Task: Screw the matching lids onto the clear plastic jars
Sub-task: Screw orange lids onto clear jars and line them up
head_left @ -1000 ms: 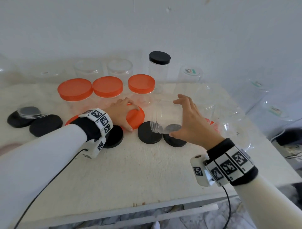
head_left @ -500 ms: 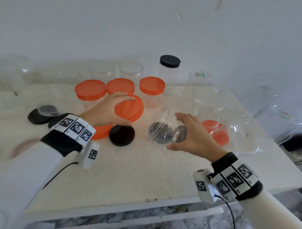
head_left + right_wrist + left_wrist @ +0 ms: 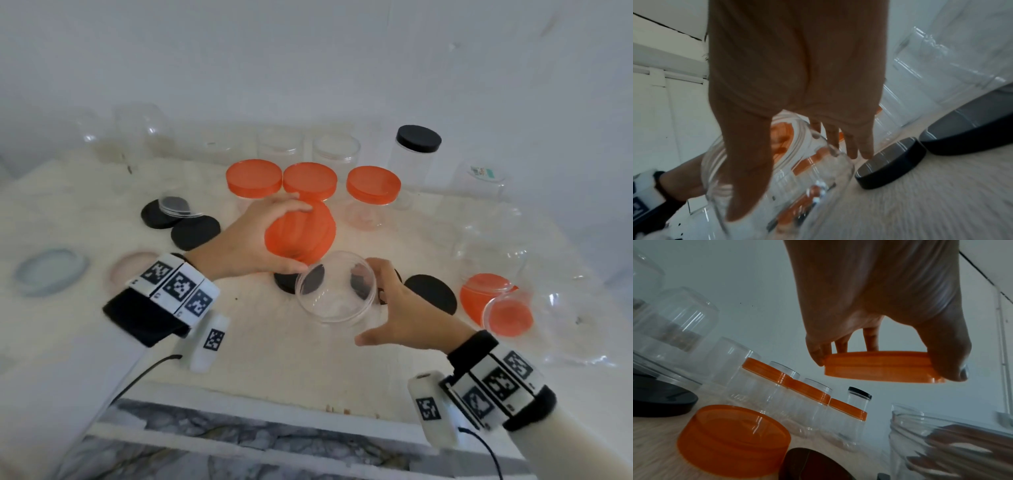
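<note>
My right hand (image 3: 394, 308) grips an open clear jar (image 3: 334, 287) near the table's middle, mouth up toward me, thumb on its near side and fingers on its far side. In the right wrist view the jar (image 3: 781, 178) sits between thumb and fingers. My left hand (image 3: 260, 240) holds an orange lid (image 3: 301, 233) by its rim, tilted, just above and behind the jar's mouth. The left wrist view shows that lid (image 3: 879, 366) pinched between thumb and fingers, with the jar (image 3: 941, 443) at lower right.
Three orange-lidded jars (image 3: 310, 180) and a black-lidded jar (image 3: 416, 150) stand at the back with open clear jars. Loose black lids (image 3: 193, 231) (image 3: 433, 296) lie on the white table (image 3: 274, 370), a loose orange lid (image 3: 731, 438) too. Clear jars and an orange lid (image 3: 486, 294) crowd the right side.
My left hand lifted the orange lid off the table and brought it over toward the jar. My right hand turned the jar from lying sideways to mouth up.
</note>
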`<state>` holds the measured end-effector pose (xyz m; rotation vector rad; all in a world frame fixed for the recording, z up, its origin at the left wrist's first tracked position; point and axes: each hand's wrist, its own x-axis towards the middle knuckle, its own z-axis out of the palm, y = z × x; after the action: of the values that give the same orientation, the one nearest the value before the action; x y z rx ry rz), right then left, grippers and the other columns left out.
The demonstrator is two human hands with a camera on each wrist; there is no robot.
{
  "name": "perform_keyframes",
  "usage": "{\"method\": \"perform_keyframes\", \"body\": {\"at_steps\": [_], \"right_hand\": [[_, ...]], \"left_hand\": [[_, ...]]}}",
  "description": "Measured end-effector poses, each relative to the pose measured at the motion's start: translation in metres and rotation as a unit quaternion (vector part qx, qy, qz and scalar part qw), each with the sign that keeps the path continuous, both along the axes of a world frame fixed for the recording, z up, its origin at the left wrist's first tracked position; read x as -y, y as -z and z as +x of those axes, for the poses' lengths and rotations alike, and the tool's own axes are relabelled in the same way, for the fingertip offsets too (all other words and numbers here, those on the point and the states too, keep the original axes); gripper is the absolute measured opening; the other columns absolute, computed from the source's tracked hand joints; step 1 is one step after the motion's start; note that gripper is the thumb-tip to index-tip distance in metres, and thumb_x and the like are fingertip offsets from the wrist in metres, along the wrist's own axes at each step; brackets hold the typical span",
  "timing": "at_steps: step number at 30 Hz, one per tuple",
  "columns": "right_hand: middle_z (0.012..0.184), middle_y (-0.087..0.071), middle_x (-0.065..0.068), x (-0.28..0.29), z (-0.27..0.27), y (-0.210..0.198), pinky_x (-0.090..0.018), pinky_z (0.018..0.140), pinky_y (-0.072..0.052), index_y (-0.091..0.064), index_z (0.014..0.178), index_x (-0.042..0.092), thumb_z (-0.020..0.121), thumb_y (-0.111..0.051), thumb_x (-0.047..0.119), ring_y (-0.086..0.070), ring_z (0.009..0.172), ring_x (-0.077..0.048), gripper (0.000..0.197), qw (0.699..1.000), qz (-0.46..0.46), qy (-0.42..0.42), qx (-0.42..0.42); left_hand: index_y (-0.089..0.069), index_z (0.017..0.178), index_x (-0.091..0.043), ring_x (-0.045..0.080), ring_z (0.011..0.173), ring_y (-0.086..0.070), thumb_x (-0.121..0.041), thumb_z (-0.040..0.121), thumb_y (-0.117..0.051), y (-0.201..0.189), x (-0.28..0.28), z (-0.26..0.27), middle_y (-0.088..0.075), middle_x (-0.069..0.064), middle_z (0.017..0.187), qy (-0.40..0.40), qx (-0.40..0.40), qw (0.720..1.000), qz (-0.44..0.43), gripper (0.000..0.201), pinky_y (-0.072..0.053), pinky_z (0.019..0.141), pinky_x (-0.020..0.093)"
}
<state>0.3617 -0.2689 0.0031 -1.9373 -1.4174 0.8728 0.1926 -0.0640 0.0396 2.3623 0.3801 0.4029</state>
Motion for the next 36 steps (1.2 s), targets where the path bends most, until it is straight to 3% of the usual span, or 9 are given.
{"method": "perform_keyframes", "body": {"at_steps": [5, 12, 18, 23, 28, 31, 35, 36], "right_hand": [[0.128, -0.044, 0.01, -0.003, 0.004, 0.004, -0.026, 0.104, -0.041, -0.03, 0.132, 0.023, 0.06, -0.088, 0.023, -0.045, 0.122, -0.008, 0.093, 0.998, -0.011, 0.015, -0.066], [0.128, -0.043, 0.009, -0.002, 0.001, 0.009, -0.003, 0.083, -0.042, -0.032, 0.133, 0.018, 0.061, -0.087, 0.013, -0.045, 0.115, 0.001, 0.09, 0.995, -0.019, 0.015, -0.098], [0.133, -0.039, 0.008, -0.001, 0.0, 0.011, -0.003, 0.083, -0.043, -0.03, 0.137, 0.022, 0.062, -0.087, 0.013, -0.045, 0.115, 0.001, 0.094, 0.994, 0.001, 0.018, -0.107], [0.132, -0.039, 0.005, -0.001, 0.0, 0.011, -0.006, 0.083, -0.046, -0.034, 0.131, 0.023, 0.062, -0.086, 0.013, -0.046, 0.116, -0.004, 0.088, 0.994, 0.004, 0.022, -0.105], [0.134, -0.037, 0.004, -0.001, 0.0, 0.012, -0.007, 0.087, -0.046, -0.033, 0.129, 0.026, 0.062, -0.086, 0.014, -0.045, 0.119, -0.007, 0.087, 0.995, 0.009, 0.017, -0.099], [0.135, -0.034, 0.005, -0.001, 0.001, 0.005, -0.012, 0.097, -0.042, -0.026, 0.134, 0.026, 0.061, -0.087, 0.015, -0.041, 0.125, -0.01, 0.095, 0.996, -0.017, -0.006, -0.082], [0.14, -0.025, 0.007, -0.002, 0.005, -0.025, -0.028, 0.107, -0.036, -0.009, 0.144, 0.028, 0.055, -0.085, 0.033, -0.035, 0.128, -0.01, 0.117, 0.999, -0.018, -0.026, -0.029], [0.142, -0.022, 0.008, -0.003, 0.002, -0.035, -0.03, 0.108, -0.035, -0.009, 0.144, 0.03, 0.053, -0.083, 0.039, -0.033, 0.13, -0.011, 0.118, 0.999, -0.012, -0.036, -0.006]], "left_hand": [[-0.041, 0.122, -0.045, 0.008, 0.134, -0.025, -0.063, 0.053, -0.069, 0.001, 0.018, -0.006, -0.03, -0.012, 0.145, 0.022, -0.007, 0.999, 0.029, 0.077, -0.024, 0.112, 0.037], [-0.045, 0.127, -0.04, 0.005, 0.136, -0.019, -0.065, 0.056, -0.069, 0.008, 0.046, -0.004, -0.026, -0.01, 0.149, 0.065, -0.048, 0.995, 0.059, 0.079, -0.02, 0.113, 0.034], [-0.046, 0.132, -0.036, 0.003, 0.135, -0.015, -0.058, 0.059, -0.071, 0.014, 0.06, 0.008, -0.023, -0.012, 0.151, 0.093, -0.074, 0.99, 0.073, 0.08, -0.016, 0.109, 0.028], [-0.045, 0.134, -0.036, 0.007, 0.135, -0.015, -0.062, 0.058, -0.068, 0.019, 0.06, 0.012, -0.022, -0.011, 0.152, 0.107, -0.107, 0.982, 0.111, 0.083, -0.019, 0.111, 0.034], [-0.045, 0.133, -0.036, 0.006, 0.134, -0.016, -0.059, 0.058, -0.072, 0.023, 0.059, 0.012, -0.022, -0.012, 0.151, 0.107, -0.094, 0.986, 0.087, 0.083, -0.02, 0.112, 0.037], [-0.031, 0.139, -0.04, 0.002, 0.137, -0.011, -0.055, 0.055, -0.078, 0.028, 0.057, 0.009, -0.015, -0.017, 0.152, 0.107, -0.079, 0.99, 0.05, 0.097, -0.018, 0.113, 0.032], [-0.009, 0.144, -0.04, -0.004, 0.139, -0.014, -0.064, 0.037, -0.082, 0.039, 0.052, 0.0, -0.01, -0.02, 0.153, 0.067, -0.034, 0.989, -0.124, 0.132, -0.02, 0.113, 0.027], [-0.006, 0.144, -0.04, -0.003, 0.138, -0.017, -0.059, 0.037, -0.085, 0.043, 0.051, -0.003, -0.011, -0.019, 0.153, 0.061, -0.033, 0.984, -0.162, 0.134, -0.022, 0.113, 0.028]]}}
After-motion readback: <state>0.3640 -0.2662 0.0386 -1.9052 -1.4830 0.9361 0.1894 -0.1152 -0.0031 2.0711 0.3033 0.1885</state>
